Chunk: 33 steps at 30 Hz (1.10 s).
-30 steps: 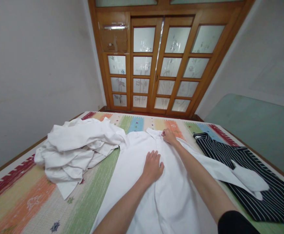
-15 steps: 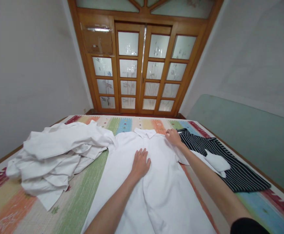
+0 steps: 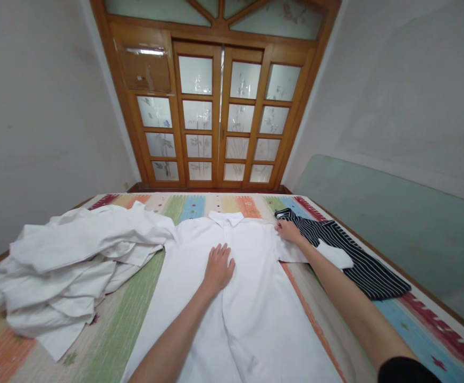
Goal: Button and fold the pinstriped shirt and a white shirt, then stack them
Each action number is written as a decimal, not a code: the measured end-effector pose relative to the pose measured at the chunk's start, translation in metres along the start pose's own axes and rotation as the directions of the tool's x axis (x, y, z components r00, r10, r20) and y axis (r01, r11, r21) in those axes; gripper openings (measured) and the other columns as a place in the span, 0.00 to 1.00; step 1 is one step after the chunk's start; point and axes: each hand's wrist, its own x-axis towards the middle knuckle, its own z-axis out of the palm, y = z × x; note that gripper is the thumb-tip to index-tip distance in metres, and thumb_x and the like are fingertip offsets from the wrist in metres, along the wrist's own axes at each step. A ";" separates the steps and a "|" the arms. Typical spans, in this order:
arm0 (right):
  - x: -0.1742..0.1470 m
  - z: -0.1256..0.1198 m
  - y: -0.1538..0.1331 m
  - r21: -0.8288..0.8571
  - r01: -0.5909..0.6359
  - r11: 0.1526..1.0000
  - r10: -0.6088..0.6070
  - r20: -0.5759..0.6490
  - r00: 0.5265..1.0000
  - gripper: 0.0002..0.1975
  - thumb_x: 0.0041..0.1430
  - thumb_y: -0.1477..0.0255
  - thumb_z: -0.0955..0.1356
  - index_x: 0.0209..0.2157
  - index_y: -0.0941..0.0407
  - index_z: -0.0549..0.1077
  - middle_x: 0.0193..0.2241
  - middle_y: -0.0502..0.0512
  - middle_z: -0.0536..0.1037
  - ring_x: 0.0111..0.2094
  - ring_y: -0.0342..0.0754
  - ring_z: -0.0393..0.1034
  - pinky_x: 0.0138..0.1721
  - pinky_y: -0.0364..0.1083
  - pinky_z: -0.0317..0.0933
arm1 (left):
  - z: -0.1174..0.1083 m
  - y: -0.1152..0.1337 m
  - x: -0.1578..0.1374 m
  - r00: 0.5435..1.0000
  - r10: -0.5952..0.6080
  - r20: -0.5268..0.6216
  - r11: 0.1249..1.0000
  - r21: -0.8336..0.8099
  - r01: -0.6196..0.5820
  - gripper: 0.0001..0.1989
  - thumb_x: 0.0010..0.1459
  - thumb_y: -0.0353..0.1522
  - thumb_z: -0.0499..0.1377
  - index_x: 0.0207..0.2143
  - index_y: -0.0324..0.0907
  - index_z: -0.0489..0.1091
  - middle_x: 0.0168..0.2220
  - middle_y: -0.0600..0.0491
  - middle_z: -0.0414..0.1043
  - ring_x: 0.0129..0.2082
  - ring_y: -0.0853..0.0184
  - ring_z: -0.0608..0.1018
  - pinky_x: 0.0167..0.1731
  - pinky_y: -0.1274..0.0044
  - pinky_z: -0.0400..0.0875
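Observation:
A white collared shirt (image 3: 255, 282) lies spread out with its front up and its collar (image 3: 226, 217) at the far end. My left hand (image 3: 219, 268) rests flat on the shirt's chest, fingers stretched out. At the right shoulder seam, my right hand (image 3: 288, 231) pinches the shirt's fabric between closed fingers. From there the right sleeve (image 3: 289, 252) runs out under my forearm, and its white end (image 3: 335, 256) lies over a black-and-white striped garment (image 3: 369, 274).
A heap of crumpled white clothes (image 3: 68, 255) lies to the left, touching the shirt's left side. Beneath everything is a colourful striped bed cover (image 3: 136, 303). A pale green headboard-like panel (image 3: 375, 207) stands along the right; wooden glass doors (image 3: 219, 117) are beyond.
My right hand has moved slightly outward along the shirt's shoulder, and the sleeve lies straighter. The left hand stays on the chest. The view has shifted a little to the right.

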 end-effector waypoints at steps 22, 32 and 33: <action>-0.029 -0.039 0.094 0.039 0.158 0.987 -0.161 0.057 0.985 0.15 0.48 0.82 0.64 0.33 0.56 0.80 0.35 0.53 0.81 0.38 0.47 0.74 0.43 0.42 0.62 | 0.000 -0.001 0.001 1.000 0.017 -0.001 0.998 0.056 -0.017 0.21 0.64 0.36 0.49 0.58 0.41 0.65 0.61 0.46 0.63 0.63 0.56 0.62 0.62 0.61 0.55; -0.073 -0.053 0.102 -0.061 0.140 0.988 -0.135 0.081 0.988 0.16 0.50 0.79 0.63 0.34 0.53 0.81 0.33 0.54 0.82 0.37 0.50 0.74 0.41 0.44 0.61 | -0.006 0.002 -0.001 1.000 0.019 0.008 0.998 0.068 -0.020 0.21 0.64 0.35 0.48 0.57 0.42 0.66 0.61 0.47 0.64 0.63 0.56 0.63 0.62 0.62 0.57; -0.078 -0.053 0.103 -0.096 0.123 0.988 -0.113 0.104 0.988 0.14 0.51 0.78 0.64 0.33 0.52 0.81 0.35 0.55 0.81 0.38 0.51 0.75 0.42 0.45 0.62 | -0.007 0.003 -0.001 1.000 0.020 0.011 0.997 0.070 -0.020 0.21 0.64 0.35 0.48 0.57 0.41 0.66 0.61 0.46 0.64 0.63 0.55 0.63 0.62 0.62 0.57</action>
